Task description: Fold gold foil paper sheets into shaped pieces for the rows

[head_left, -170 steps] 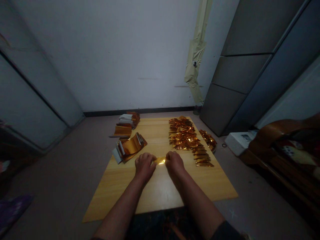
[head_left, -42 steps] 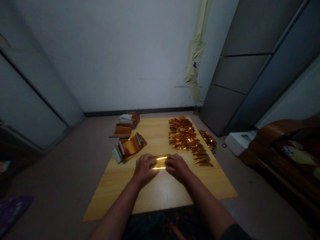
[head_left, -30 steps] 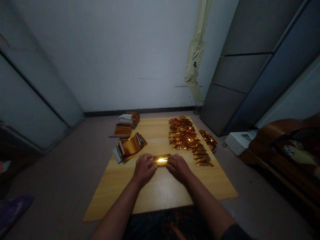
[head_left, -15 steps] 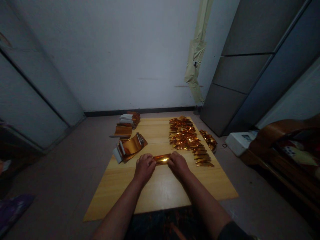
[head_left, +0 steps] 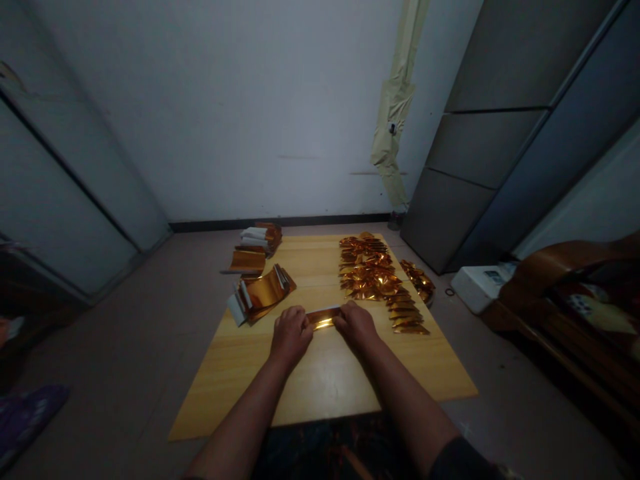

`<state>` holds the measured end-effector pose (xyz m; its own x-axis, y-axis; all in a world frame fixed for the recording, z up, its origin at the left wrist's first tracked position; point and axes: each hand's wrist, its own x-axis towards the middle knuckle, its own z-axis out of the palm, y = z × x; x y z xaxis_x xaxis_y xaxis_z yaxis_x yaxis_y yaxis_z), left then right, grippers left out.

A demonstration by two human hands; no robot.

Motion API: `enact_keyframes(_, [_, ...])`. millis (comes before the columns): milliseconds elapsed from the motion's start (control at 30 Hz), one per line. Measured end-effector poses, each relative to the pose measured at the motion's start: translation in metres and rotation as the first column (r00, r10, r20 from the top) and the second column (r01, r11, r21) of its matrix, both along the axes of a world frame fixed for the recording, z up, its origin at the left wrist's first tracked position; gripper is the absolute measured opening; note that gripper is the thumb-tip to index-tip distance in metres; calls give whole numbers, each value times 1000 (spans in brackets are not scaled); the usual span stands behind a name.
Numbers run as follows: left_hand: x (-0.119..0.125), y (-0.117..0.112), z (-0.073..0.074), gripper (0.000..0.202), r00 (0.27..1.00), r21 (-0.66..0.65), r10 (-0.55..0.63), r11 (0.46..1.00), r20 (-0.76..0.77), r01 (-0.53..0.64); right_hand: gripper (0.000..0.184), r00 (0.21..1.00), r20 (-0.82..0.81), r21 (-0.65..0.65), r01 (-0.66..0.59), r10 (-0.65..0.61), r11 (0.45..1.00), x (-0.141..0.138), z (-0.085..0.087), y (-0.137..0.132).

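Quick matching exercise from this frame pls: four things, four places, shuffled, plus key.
Things
1. Gold foil strip
2. Curved foil sheets
3. Pile of folded foil pieces
4. White box

Places
A. On the floor, beside the wooden furniture
B. Toward the right side of the wooden table
C. Stretched between the left hand and the right hand
D. Along the table's left edge

Pairs: 1-C, 2-D, 3-B, 4-A
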<state>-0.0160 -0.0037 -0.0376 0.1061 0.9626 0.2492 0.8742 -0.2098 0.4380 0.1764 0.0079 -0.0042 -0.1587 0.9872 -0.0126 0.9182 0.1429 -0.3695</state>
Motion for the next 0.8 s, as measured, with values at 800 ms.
enact_keyframes(800, [-1,1,-2,9,1000,-32,4,999,14,-4,14,997,-66,-52,32,-36,998,1,-2,8])
